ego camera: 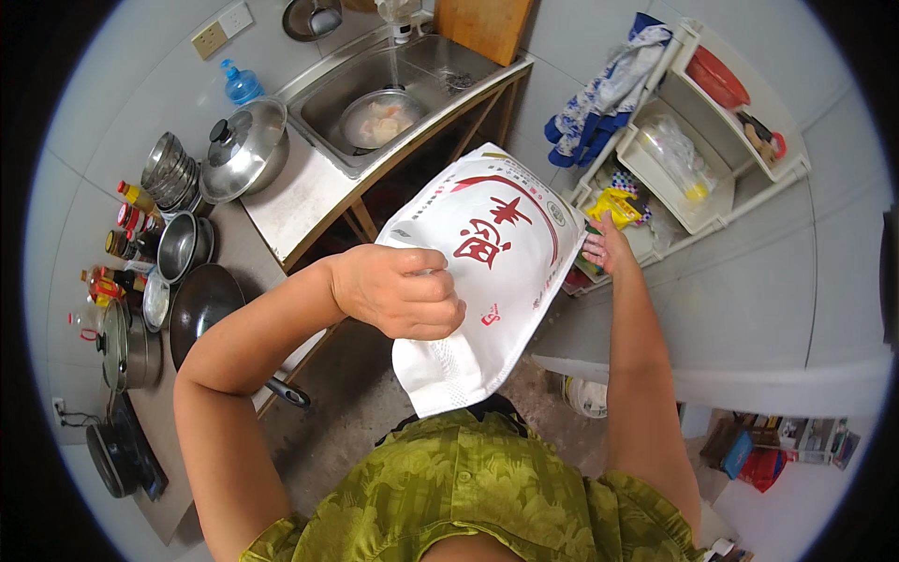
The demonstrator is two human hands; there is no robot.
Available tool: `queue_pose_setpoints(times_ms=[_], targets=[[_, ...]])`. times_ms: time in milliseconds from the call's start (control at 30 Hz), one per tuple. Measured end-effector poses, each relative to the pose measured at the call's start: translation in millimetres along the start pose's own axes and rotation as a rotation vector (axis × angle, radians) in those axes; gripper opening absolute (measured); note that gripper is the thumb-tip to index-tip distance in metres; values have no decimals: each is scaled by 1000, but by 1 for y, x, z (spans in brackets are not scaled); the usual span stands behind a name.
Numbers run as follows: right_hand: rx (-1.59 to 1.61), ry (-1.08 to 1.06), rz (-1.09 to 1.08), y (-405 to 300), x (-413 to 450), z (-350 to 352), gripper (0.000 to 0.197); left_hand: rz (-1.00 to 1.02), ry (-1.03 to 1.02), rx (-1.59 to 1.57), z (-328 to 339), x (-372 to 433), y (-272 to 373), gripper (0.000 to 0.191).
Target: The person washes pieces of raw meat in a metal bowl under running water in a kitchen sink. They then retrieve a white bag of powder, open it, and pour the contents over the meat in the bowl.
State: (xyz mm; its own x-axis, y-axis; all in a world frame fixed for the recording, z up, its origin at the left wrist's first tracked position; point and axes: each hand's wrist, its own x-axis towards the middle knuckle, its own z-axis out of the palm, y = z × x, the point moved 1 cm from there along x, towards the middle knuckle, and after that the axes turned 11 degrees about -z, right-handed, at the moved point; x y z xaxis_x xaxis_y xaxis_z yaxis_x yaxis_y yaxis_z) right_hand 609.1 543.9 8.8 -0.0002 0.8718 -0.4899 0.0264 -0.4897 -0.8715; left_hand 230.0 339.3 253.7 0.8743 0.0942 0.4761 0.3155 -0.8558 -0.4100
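Note:
In front of my body hangs a white sack [520, 274] with red printed writing. My left hand [400, 291] is closed in a fist on its near left edge, and a folded white flap of the sack shows below the fist. My right hand [605, 246] is at the sack's far right edge, beside a yellow plastic packet [617, 206] on the white storage rack [723, 225]. Its fingers are partly bent, and I cannot tell whether they grip the sack, the packet or neither.
A steel sink [323, 116] holds a bowl of food [383, 119] under a thin stream of water. The left counter [302, 190] carries a lidded pan [246, 151], a dark wok [204, 309], stacked steel bowls [168, 172] and several bottles. A blue-and-white cloth [611, 91] hangs on the rack.

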Motion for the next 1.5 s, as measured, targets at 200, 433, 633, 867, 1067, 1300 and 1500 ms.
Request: queue_pose_setpoints(times_ms=[200, 433, 633, 867, 1067, 1300, 1500], targets=[[51, -185, -38, 5, 80, 35, 27, -29, -40, 136, 0, 3, -46, 16], [324, 100, -690, -91, 78, 62, 19, -341, -129, 479, -14, -39, -103, 30], [474, -51, -870, -142, 88, 103, 16, -1620, -412, 541, -6, -99, -147, 60], [411, 90, -1022, -211, 142, 169, 22, -1863, 192, -627, 45, -191, -232, 76], [173, 129, -1243, -327, 176, 210, 18, -1882, 267, -907, 103, -260, -301, 87], [-152, -23, -1553, -410, 133, 303, 19, -2027, 551, -1190, 165, -308, -323, 83], [-338, -231, -1733, -434, 112, 369, 21, -2147, 746, -773, 216, -329, -317, 93]])
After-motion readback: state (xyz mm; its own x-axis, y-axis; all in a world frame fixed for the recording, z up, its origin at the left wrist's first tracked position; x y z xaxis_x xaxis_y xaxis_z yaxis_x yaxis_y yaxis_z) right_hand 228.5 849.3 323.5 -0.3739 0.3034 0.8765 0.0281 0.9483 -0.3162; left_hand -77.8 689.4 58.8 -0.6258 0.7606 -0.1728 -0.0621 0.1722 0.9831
